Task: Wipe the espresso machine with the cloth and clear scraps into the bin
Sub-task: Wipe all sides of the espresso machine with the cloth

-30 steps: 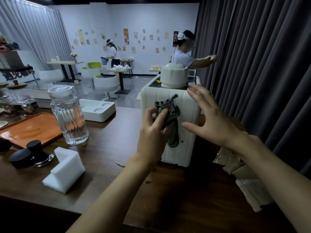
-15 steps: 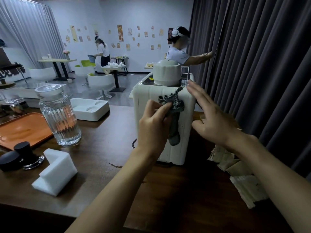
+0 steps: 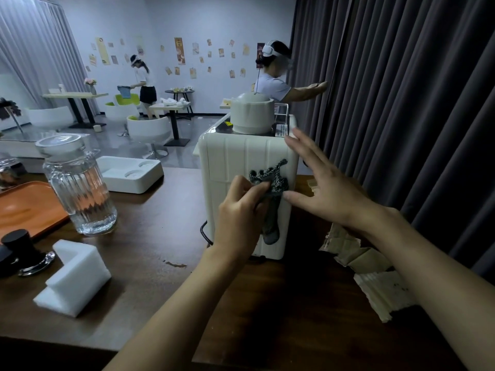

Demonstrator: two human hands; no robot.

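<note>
A cream espresso machine (image 3: 230, 159) stands on the dark wooden table (image 3: 150, 253), its ribbed back toward me. My left hand (image 3: 238, 218) grips a dark grey cloth (image 3: 273, 183) and holds it against the machine's back panel; a tail of the cloth hangs down the panel. My right hand (image 3: 324, 188) is spread with straight fingers by the machine's right rear corner, its thumb tip near the cloth. Torn cardboard scraps (image 3: 375, 279) lie on the table to the right of the machine. No bin is in view.
A ribbed glass jar (image 3: 77, 188) stands left of the machine, with an orange tray (image 3: 24, 207), a white foam block (image 3: 72, 277), a white moulded insert (image 3: 131, 172) and black tamper pieces (image 3: 21, 250) nearby. A dark curtain (image 3: 401, 103) hangs right. Two people stand in the room behind.
My left hand has slid the cloth slightly rightward on the back panel. My right hand has come closer to the cloth. The view has shifted a little.
</note>
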